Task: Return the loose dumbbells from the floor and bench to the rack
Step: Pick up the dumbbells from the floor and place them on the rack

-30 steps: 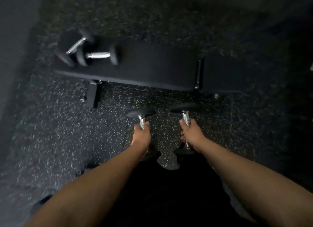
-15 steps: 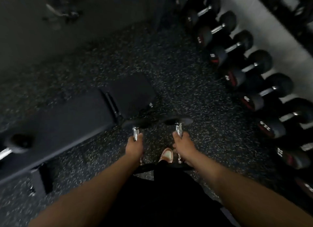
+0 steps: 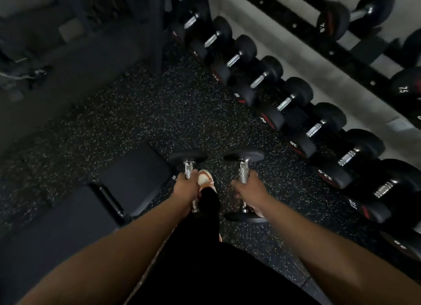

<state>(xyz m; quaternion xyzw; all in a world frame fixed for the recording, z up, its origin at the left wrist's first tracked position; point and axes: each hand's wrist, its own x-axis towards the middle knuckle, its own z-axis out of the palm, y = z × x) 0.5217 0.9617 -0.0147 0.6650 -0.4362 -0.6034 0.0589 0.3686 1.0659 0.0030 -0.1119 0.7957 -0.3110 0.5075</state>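
The black padded bench lies at the lower left, angled across the speckled rubber floor, its seat pad ending just left of the person's left hand. No writing can be read on it.

The left hand is closed fully around the chrome handle of the left dumbbell, which hangs clear of the floor just right of the bench's end; its far black head points forward and its near end is hidden behind the leg. Just right of that hand, an orange-and-white shoe shows on the floor below a dark trouser leg.

The right hand, further right of the bench, is wrapped tight around the knurled handle of the right dumbbell, also carried off the floor, with one head ahead of the knuckles and the other below the wrist. Neither carried weight shows a readable marking.

Well right of the bench runs the rack, with a lower row of racked dumbbells slanting toward the lower right. Their red-trimmed end caps carry white numbers, mostly blurred; several seem to read "20" and one may read "22.5". On the upper rail, two larger heads read "75".
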